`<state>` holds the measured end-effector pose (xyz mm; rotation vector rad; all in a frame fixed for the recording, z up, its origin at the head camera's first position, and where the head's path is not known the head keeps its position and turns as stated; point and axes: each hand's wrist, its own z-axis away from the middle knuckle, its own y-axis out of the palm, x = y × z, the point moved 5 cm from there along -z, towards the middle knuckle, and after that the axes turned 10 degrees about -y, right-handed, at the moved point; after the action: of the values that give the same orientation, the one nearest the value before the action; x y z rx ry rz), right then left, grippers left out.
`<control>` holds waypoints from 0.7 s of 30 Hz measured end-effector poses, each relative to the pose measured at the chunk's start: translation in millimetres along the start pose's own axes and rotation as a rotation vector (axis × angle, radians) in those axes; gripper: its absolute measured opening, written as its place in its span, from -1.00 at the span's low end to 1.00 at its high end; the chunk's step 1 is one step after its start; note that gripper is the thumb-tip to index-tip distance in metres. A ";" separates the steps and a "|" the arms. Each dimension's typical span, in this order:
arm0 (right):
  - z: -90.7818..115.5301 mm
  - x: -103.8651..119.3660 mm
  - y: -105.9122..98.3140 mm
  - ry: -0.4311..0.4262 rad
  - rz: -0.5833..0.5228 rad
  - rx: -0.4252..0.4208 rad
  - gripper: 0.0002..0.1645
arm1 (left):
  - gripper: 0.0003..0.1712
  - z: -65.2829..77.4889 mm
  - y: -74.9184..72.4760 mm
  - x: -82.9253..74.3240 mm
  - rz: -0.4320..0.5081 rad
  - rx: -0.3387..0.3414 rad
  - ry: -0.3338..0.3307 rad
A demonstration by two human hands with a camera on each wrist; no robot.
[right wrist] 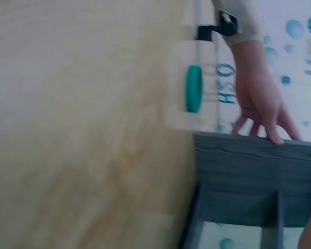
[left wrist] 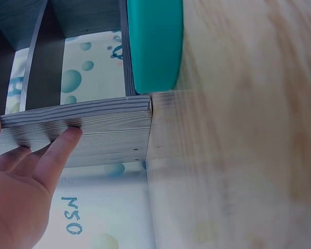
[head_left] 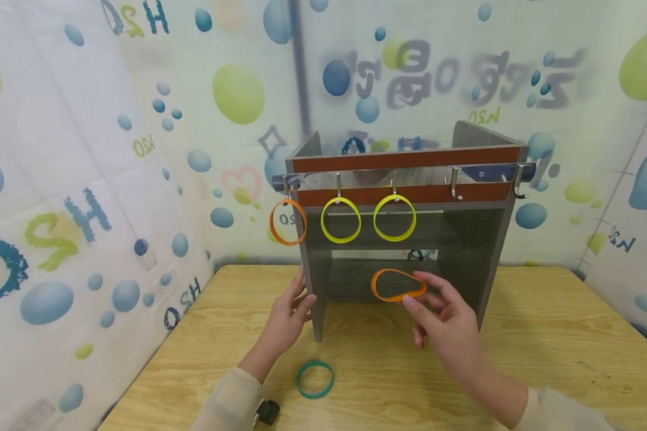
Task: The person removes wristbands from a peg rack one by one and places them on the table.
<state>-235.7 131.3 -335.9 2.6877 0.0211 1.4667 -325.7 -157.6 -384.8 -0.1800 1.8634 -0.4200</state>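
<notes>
My right hand [head_left: 447, 323] pinches an orange wristband [head_left: 374, 287] between thumb and fingers, in front of the shelf's lower opening. The band is squeezed into a teardrop. My left hand [head_left: 283, 317] holds the left side panel of a small grey shelf [head_left: 314, 275], thumb at the front edge and fingers along the outer face, as the left wrist view also shows. From the shelf's hook rail [head_left: 366, 179] hang another orange wristband [head_left: 288, 243] at the left end, then a yellow wristband [head_left: 341, 240] and a second yellow wristband [head_left: 395, 239]. The two right-hand hooks are bare.
A teal wristband [head_left: 315, 395] stands on the wooden table [head_left: 566, 353], near my left forearm. A black strap piece [head_left: 268, 412] shows at the left wrist. Behind the table is a patterned sheet [head_left: 237, 149] with blue and green dots.
</notes>
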 end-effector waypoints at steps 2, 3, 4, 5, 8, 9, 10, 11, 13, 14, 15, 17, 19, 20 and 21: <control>4.8 -7.0 3.2 0.043 0.004 0.017 -0.48 | -0.11 -0.4 0.1 -0.1 -0.001 0.001 -0.001; 7.3 -10.4 4.8 0.067 0.007 0.022 -0.48 | -0.11 -0.6 0.2 0.0 -0.003 0.000 -0.003; 9.7 -13.5 6.6 0.092 0.014 0.031 -0.47 | -0.11 -0.7 0.2 0.2 -0.003 0.001 -0.004; 12.3 -16.6 8.5 0.108 0.023 0.036 -0.47 | -0.11 -0.9 0.2 0.2 -0.004 0.001 -0.005; 19.7 -25.8 14.0 0.184 0.045 0.059 -0.43 | -0.12 -0.8 0.0 0.3 -0.011 -0.002 -0.009; 22.0 -28.9 15.6 0.213 0.047 0.065 -0.42 | -0.12 -0.7 0.0 0.1 -0.013 -0.002 -0.008; 24.3 -32.2 17.2 0.238 0.048 0.071 -0.41 | -0.12 -0.5 -0.1 -0.1 -0.013 -0.003 -0.007; 26.6 -35.6 18.8 0.261 0.048 0.073 -0.40 | -0.12 -0.4 -0.1 -0.5 -0.013 -0.003 -0.006; 31.3 -42.2 21.6 0.313 0.044 0.087 -0.37 | -0.12 -0.1 -0.1 -1.1 -0.012 -0.002 -0.005; 33.6 -45.4 23.0 0.331 0.047 0.090 -0.36 | -0.12 0.0 -0.1 -1.3 -0.010 -0.003 -0.004; 36.1 -48.6 24.5 0.350 0.048 0.094 -0.36 | -0.12 0.1 -0.1 -1.5 -0.008 -0.002 -0.003; 41.3 -54.9 27.4 0.382 0.051 0.109 -0.34 | -0.12 0.1 0.0 -1.8 -0.007 -0.002 -0.003; 46.0 -60.8 30.3 0.404 0.056 0.131 -0.31 | -0.12 0.2 0.2 -2.0 -0.005 -0.001 -0.003; 48.0 -63.5 31.7 0.412 0.058 0.144 -0.29 | -0.12 0.2 0.2 -2.0 -0.005 -0.001 -0.003; 50.1 -66.2 33.0 0.422 0.057 0.155 -0.29 | -0.12 0.3 0.3 -1.9 -0.006 -0.002 -0.005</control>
<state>-230.3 91.9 -415.9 2.4490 0.0869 2.1024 -324.7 -156.8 -383.3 -0.1875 1.8591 -0.4216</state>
